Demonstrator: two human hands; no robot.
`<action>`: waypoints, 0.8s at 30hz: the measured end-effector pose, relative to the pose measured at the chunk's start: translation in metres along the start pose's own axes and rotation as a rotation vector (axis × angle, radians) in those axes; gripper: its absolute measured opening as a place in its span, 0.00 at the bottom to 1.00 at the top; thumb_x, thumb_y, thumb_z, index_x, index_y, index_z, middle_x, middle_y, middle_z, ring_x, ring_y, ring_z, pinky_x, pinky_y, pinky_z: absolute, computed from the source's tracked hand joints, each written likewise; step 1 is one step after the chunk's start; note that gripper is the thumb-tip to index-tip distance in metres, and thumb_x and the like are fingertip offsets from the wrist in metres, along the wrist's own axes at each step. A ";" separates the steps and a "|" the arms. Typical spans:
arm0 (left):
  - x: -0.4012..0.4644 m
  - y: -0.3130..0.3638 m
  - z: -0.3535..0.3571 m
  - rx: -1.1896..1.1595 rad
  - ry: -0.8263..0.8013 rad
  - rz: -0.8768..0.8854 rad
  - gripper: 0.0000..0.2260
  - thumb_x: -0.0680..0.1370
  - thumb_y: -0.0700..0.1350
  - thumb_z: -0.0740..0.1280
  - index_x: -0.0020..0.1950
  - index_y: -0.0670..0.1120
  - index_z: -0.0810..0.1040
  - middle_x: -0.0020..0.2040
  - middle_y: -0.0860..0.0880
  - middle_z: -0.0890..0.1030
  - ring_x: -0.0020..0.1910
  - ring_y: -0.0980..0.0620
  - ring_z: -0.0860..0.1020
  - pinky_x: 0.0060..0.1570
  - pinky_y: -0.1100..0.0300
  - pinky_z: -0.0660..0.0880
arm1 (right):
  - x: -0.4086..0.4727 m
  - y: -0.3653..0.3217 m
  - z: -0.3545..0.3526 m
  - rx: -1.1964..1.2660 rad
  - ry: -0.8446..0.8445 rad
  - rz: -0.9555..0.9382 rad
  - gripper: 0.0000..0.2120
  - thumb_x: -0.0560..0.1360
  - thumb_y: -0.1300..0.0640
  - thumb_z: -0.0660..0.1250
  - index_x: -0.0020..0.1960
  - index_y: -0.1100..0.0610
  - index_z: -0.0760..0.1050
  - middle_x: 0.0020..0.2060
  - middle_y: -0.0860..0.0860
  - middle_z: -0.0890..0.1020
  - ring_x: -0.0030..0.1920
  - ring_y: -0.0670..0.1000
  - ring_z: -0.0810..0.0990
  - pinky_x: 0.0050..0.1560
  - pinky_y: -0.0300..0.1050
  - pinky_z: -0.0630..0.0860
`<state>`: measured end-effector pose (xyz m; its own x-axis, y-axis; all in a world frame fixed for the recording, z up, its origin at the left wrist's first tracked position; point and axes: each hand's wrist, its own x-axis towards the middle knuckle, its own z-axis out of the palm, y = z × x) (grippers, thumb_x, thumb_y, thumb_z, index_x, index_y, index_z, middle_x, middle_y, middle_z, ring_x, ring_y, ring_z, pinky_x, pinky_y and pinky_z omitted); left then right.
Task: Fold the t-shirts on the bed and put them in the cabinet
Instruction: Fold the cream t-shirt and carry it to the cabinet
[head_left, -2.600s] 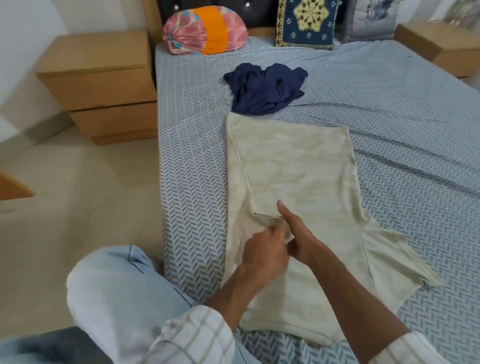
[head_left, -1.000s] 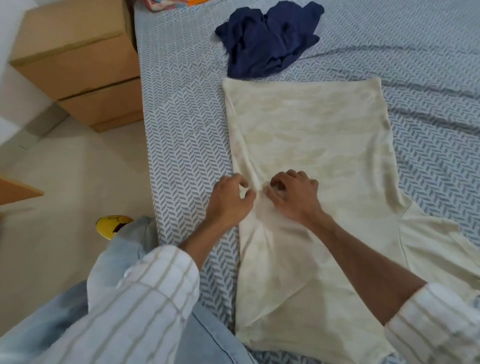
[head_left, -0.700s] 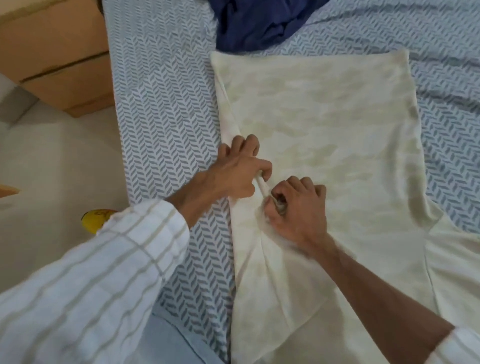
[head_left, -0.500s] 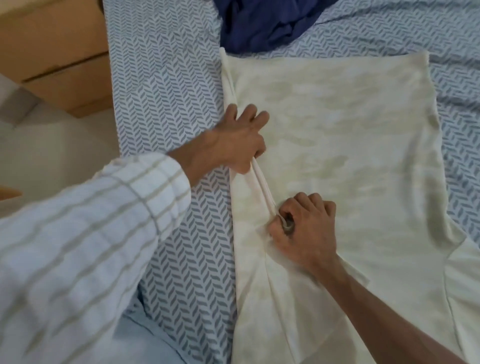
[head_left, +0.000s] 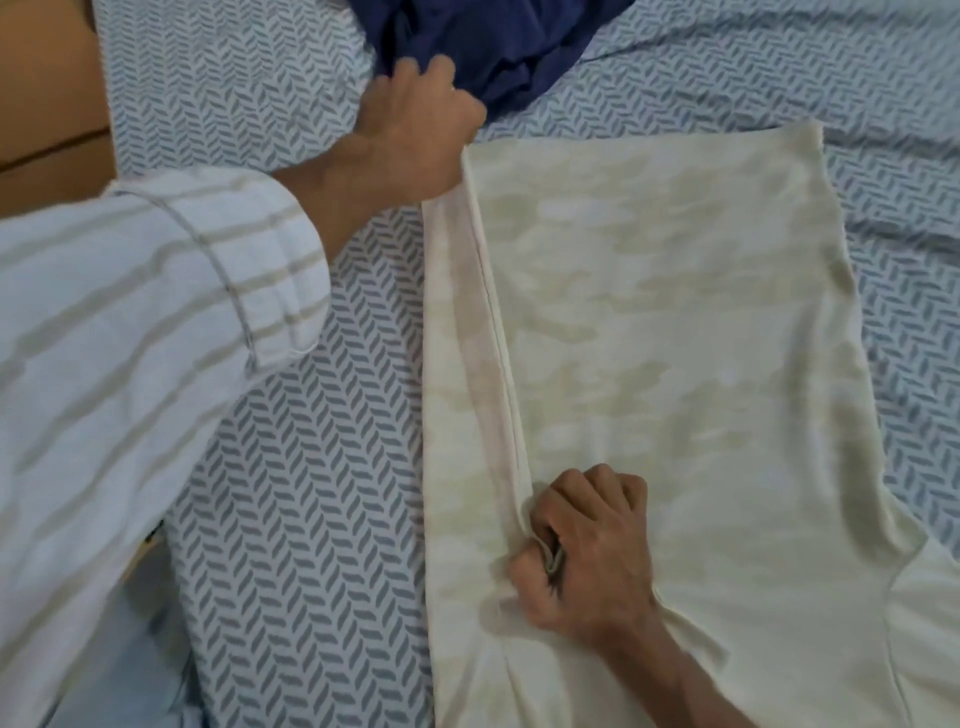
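A cream t-shirt (head_left: 675, 338) with a faint camouflage print lies spread flat on the bed (head_left: 291, 467). A narrow strip along its left side is folded over. My left hand (head_left: 415, 130) grips the far left corner of that fold, by the hem. My right hand (head_left: 587, 551) pinches the same folded edge nearer to me, fingers curled round a bunch of cloth. A crumpled navy t-shirt (head_left: 493, 41) sits just beyond the cream one, touching my left hand's knuckles.
A wooden bedside cabinet (head_left: 47, 88) stands at the upper left, beside the bed's edge. The bedsheet has a grey-and-white herringbone print. My striped sleeve covers much of the left side. The cream shirt's right sleeve (head_left: 924, 623) spreads out at the lower right.
My left hand slid along the folded edge away from me to the far corner by the navy shirt. My right hand stayed pinching the fold. The fold now runs straight between both hands.
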<state>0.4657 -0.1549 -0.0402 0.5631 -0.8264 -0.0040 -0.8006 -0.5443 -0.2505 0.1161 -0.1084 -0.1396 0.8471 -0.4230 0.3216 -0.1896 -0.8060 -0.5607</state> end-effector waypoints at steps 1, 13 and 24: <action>0.004 0.009 -0.003 -0.019 0.053 0.025 0.14 0.76 0.37 0.65 0.60 0.46 0.78 0.62 0.37 0.70 0.60 0.32 0.70 0.53 0.40 0.71 | -0.001 0.000 0.000 0.007 0.002 0.002 0.08 0.59 0.52 0.64 0.30 0.55 0.67 0.31 0.48 0.69 0.36 0.52 0.68 0.43 0.49 0.63; -0.005 0.039 0.014 -0.662 -0.091 -0.029 0.42 0.73 0.29 0.63 0.81 0.49 0.47 0.66 0.39 0.71 0.64 0.40 0.71 0.60 0.54 0.70 | -0.003 0.003 0.005 -0.034 -0.001 0.076 0.09 0.60 0.51 0.62 0.30 0.56 0.68 0.38 0.49 0.73 0.40 0.51 0.69 0.44 0.48 0.64; -0.268 0.084 0.007 -0.856 -0.263 -0.573 0.17 0.77 0.51 0.68 0.62 0.45 0.72 0.55 0.43 0.81 0.56 0.41 0.79 0.54 0.53 0.74 | 0.003 -0.020 -0.022 -0.063 -0.157 0.244 0.12 0.68 0.46 0.60 0.35 0.54 0.71 0.34 0.47 0.73 0.39 0.52 0.71 0.47 0.52 0.70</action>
<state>0.2486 0.0213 -0.0667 0.8465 -0.4130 -0.3360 -0.2214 -0.8470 0.4832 0.1111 -0.1025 -0.1105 0.8386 -0.5417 0.0583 -0.4229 -0.7147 -0.5571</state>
